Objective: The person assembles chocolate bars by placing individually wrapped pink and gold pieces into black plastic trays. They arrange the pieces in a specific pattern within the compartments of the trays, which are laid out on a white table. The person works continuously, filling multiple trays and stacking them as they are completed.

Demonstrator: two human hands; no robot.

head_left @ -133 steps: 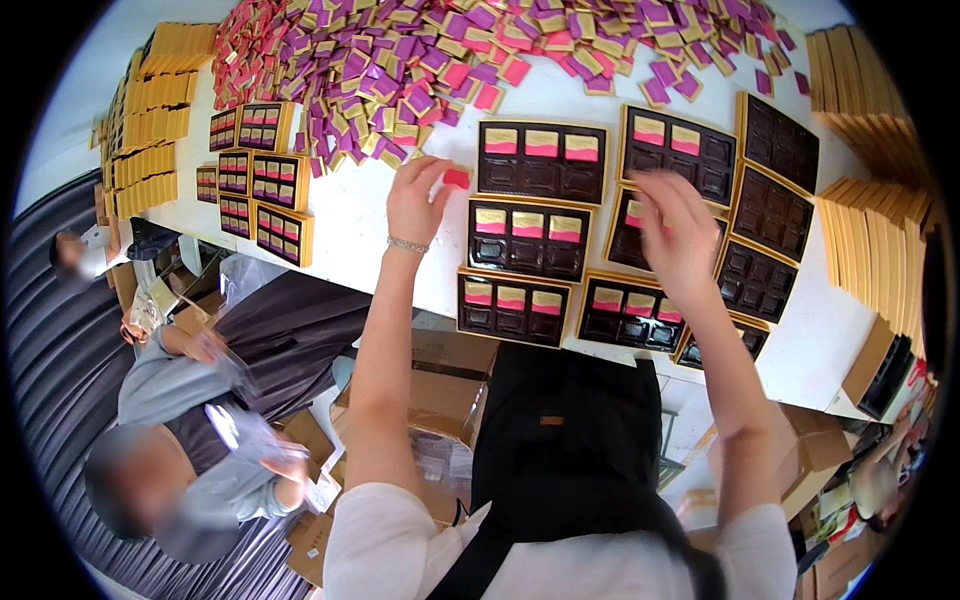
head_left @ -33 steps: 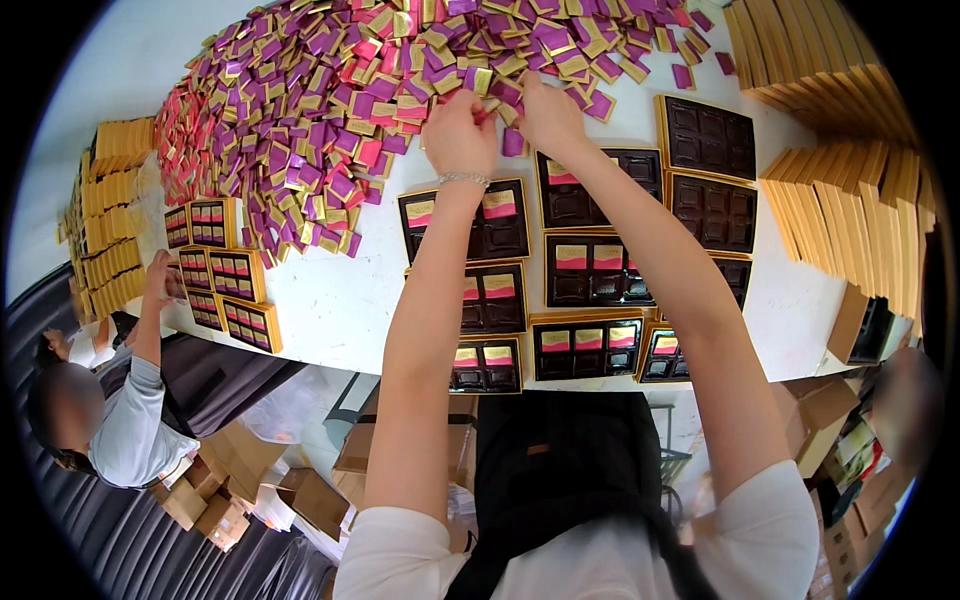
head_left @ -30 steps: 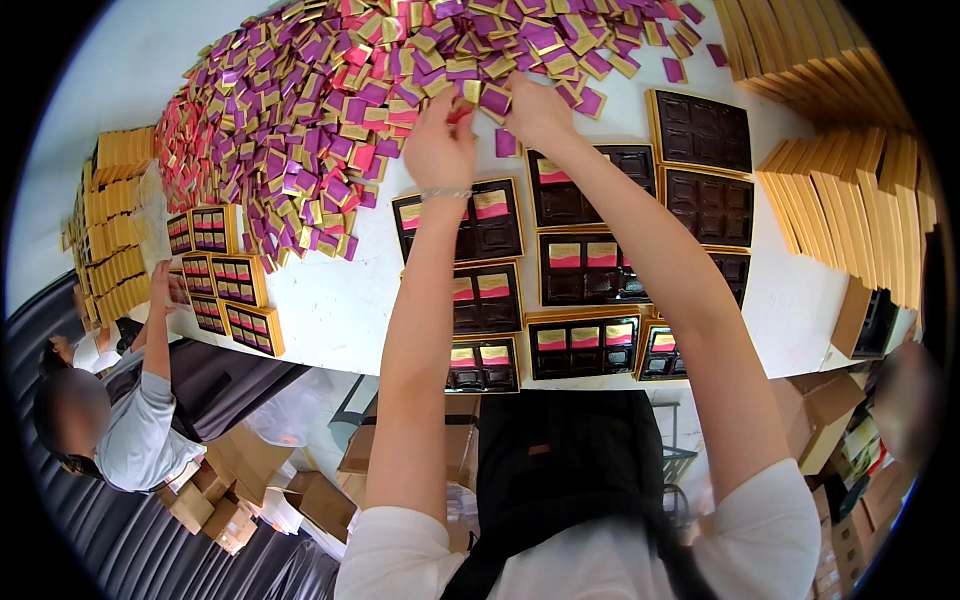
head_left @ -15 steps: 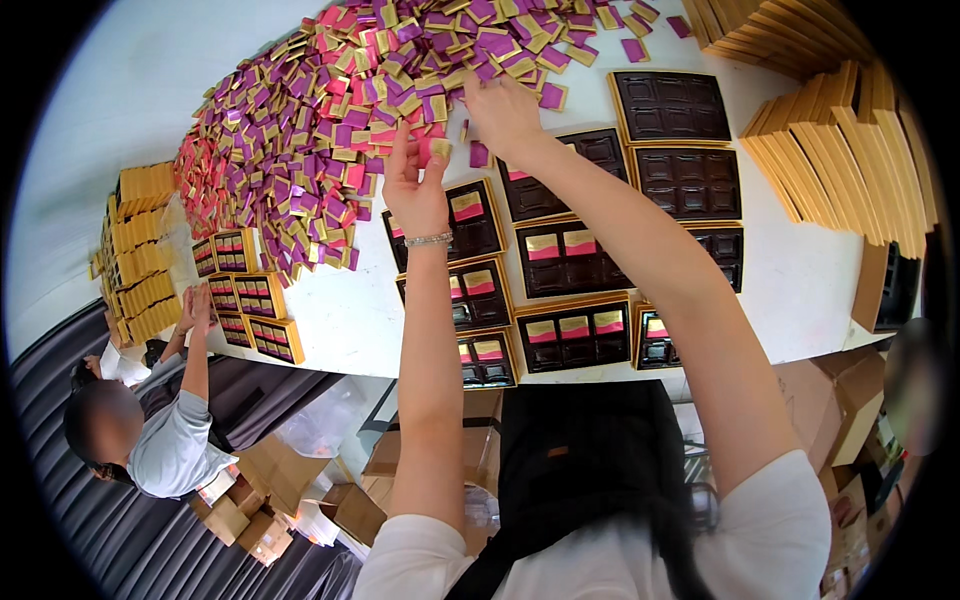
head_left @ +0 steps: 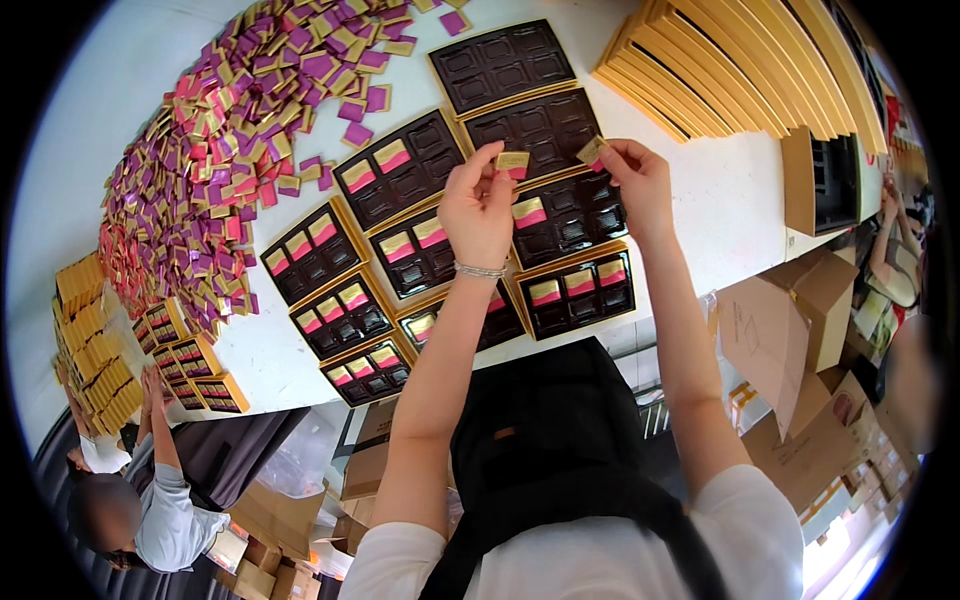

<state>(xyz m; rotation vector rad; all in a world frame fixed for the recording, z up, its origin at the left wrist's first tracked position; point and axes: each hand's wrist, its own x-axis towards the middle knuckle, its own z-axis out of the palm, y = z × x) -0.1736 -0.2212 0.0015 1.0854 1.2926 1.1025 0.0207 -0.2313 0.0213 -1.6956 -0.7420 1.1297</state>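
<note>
Over a white desk (head_left: 725, 205), holds one flat rectangular piece (head_left: 513, 161), gold above pink, and a second piece (head_left: 591, 153), tilted and mostly gold, both just above dark six-hollow trays (head_left: 530, 130). Pinches the first between thumb and fingers of the left grip (head_left: 480, 205), the second in the right grip (head_left: 640, 183), with hardly any opening. To the left, a heap of gold, pink and purple pieces (head_left: 215, 175).

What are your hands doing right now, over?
Left hand holds a pink-and-gold packet; right hand pinches another packet. Both packets over dark trays. Left forearm hides part of one tray.
</note>
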